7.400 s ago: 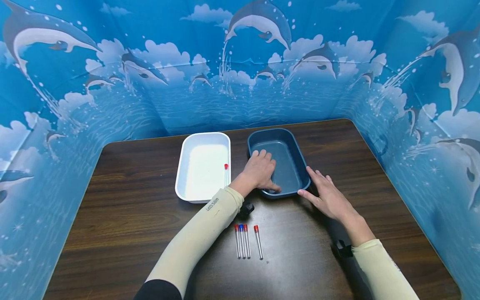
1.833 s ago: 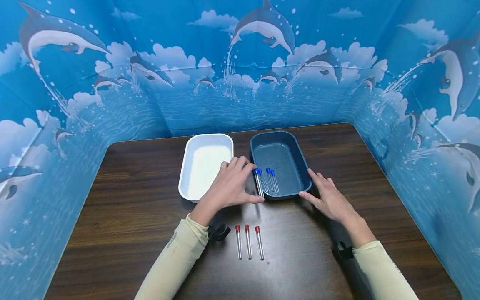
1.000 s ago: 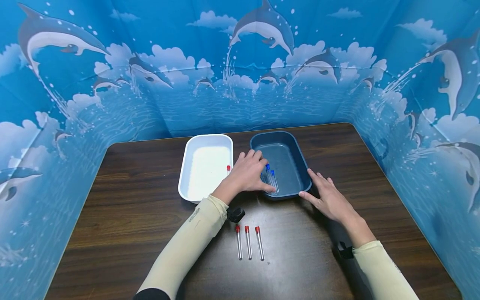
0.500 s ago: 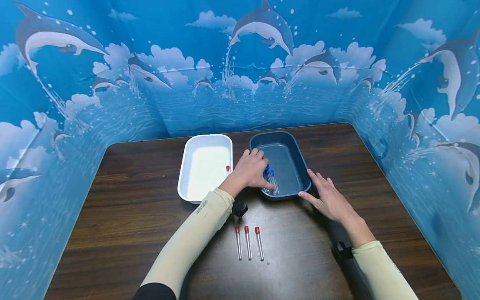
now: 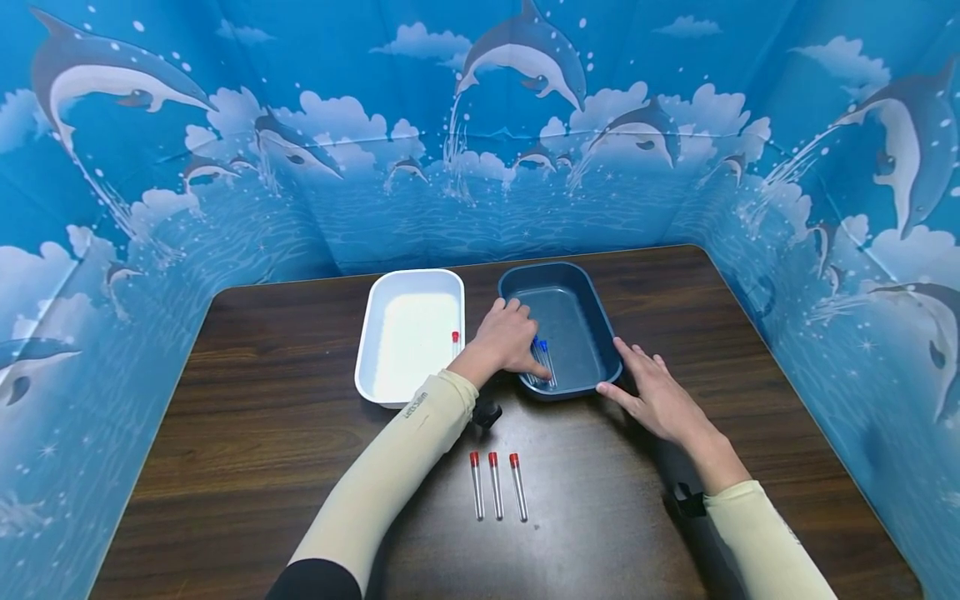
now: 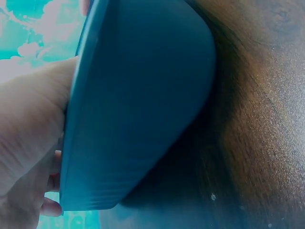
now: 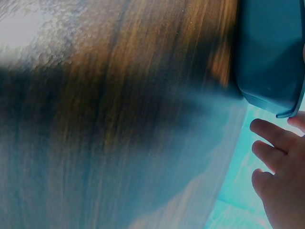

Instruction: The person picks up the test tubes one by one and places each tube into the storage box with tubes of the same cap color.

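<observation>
My left hand (image 5: 510, 337) reaches over the left rim of the dark blue tray (image 5: 577, 317), its fingertips hidden inside. Beside its thumb lie blue-capped test tubes (image 5: 546, 362), partly covered by the hand; I cannot tell whether its fingers hold one. In the left wrist view the tray's outer wall (image 6: 143, 95) hides the fingers' ends. My right hand (image 5: 656, 392) touches the tray's near right corner with thumb and fingers extended. Three red-capped test tubes (image 5: 496, 487) lie side by side on the table in front of the trays.
A white tray (image 5: 375, 333) stands to the left of the dark one, with a red-capped tube (image 5: 455, 337) at its right side, partly behind my left forearm. The brown wooden table (image 5: 262, 433) is ringed by a dolphin-print curtain (image 5: 480, 208).
My left hand has carried a blue-capped test tube from between the trays into the dark tray, then shifted slightly there. Earlier, a blue-capped tube left the table row. The right hand has stayed put.
</observation>
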`<state>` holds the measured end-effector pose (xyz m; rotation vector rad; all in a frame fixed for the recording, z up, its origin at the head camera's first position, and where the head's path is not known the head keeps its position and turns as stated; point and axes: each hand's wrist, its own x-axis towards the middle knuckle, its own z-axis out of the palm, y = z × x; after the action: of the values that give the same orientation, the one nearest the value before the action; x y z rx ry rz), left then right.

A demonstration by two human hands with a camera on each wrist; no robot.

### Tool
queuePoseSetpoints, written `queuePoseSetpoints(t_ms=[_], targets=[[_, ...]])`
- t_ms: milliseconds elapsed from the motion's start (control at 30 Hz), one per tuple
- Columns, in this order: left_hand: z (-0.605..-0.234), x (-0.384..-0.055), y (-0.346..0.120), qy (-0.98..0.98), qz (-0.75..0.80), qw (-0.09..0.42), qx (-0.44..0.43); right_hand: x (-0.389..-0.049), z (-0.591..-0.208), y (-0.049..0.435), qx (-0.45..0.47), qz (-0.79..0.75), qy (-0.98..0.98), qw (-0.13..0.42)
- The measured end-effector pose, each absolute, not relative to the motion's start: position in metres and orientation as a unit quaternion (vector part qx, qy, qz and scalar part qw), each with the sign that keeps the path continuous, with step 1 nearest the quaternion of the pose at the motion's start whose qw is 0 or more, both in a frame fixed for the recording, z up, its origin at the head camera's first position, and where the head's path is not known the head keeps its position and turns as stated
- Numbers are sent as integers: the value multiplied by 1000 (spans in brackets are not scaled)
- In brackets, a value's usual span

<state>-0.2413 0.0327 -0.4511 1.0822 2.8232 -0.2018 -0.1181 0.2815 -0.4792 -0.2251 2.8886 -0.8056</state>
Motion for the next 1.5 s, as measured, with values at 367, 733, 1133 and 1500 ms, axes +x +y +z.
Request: queuePoseSetpoints(t_ms=[367,733,1133,1500], targets=[[-452,-245,41,925,-97,44,366,-120,-479,281,-75,-264,959,66],[-455,-246,47,922,-112,56,366,-121,-478,281,-76,-263,959,67],[-460,-244,52,922,-123,56,363,-120,-478,282,-79,-265,959,65],[-461,-242,53,924,-116,54,360,-119,-480,283,-77,-267,958,65]])
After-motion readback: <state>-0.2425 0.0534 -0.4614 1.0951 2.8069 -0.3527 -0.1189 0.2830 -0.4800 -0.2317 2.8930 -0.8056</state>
